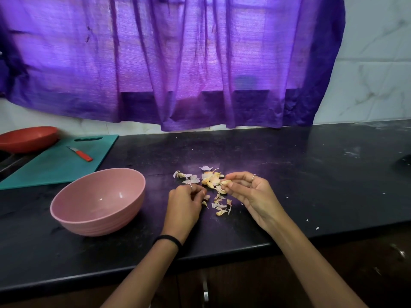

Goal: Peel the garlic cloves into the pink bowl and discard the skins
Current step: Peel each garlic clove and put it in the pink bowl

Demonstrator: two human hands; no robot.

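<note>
Clove [224, 182] pinched at right hand [249, 194] fingertips, thumb and forefinger curled on it, skin partly on by the look; too small to be sure. Left hand [185, 200] just beside, knuckles down near the counter [311, 185], fingers curled in; whether holding a skin scrap or nothing, cannot tell. Skins [219, 204] scattered between and just beyond both hands, a looser bunch past the left fingertips. Pink bowl [97, 202] left of the left hand, near but apart, upright, inside looks empty: no peeled cloves visible. Risks: papery skins light enough to blow or stick to fingers and ride into the bowl on drop-off; clove slippery once bare, could pop out of the pinch and roll off the counter edge near the wrists; stray flecks already spread right of the right hand, easy to miss at cleanup. Farther left beyond the bowl: teal board [57, 163] with red knife [80, 154] on it, red bowl [29, 138] at its far corner, contents not visible.
</note>
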